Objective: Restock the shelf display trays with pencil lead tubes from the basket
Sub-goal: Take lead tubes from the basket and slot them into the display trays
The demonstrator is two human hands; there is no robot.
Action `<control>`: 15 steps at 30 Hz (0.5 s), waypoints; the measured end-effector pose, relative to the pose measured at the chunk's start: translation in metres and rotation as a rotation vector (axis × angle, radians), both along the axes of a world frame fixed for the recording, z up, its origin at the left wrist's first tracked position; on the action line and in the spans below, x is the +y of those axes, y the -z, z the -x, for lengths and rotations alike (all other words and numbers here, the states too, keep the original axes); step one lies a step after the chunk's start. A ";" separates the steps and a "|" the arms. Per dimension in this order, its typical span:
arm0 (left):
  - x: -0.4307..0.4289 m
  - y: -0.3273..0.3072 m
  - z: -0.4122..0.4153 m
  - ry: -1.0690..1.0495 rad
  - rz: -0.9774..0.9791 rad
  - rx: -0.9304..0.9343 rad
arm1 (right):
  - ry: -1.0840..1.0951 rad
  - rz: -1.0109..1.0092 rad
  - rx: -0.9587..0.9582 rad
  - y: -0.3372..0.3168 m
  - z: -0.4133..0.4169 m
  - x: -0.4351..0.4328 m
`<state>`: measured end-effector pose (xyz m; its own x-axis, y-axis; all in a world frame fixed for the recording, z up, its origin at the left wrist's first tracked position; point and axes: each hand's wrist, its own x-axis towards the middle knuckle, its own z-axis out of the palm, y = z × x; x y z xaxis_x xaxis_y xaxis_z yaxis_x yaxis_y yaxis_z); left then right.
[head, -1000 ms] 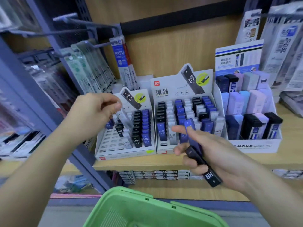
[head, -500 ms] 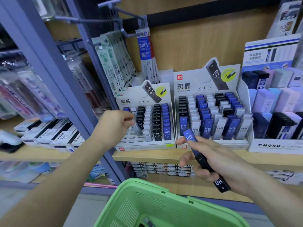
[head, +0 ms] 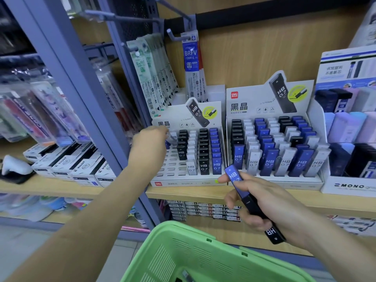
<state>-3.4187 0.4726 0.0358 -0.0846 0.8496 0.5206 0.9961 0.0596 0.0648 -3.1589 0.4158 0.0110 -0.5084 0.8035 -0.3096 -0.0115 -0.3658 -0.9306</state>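
While the left grip pinches a pale tube over the left tray, the right grip clamps a blue tube and a black tube by the basket.

Stationery shop: stocked shelves, hanging refill packs.

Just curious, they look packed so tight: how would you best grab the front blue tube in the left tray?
Probably pinch the front blue tube near its top, coming from above and in front. Its foot sits in the left tray, a black tube close beside it, more blue ones behind; only top and front are free.
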 end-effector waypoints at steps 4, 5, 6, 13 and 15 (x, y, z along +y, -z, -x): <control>0.012 0.004 -0.003 -0.028 0.068 -0.010 | -0.029 0.030 0.024 0.000 -0.001 0.001; 0.012 0.004 -0.002 -0.027 0.089 0.007 | -0.034 0.038 0.034 0.000 -0.002 0.001; 0.013 0.005 -0.001 -0.022 0.109 0.026 | -0.037 0.045 0.042 0.000 -0.002 0.002; 0.020 0.006 0.001 0.028 0.128 0.008 | -0.054 0.064 0.074 -0.001 -0.001 0.002; 0.024 0.006 0.003 0.031 0.076 -0.021 | -0.061 0.067 0.095 -0.003 -0.001 0.002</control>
<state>-3.4213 0.4970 0.0298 -0.0681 0.8888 0.4533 0.9960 0.0345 0.0821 -3.1584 0.4175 0.0139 -0.5851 0.7494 -0.3100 -0.0743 -0.4301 -0.8997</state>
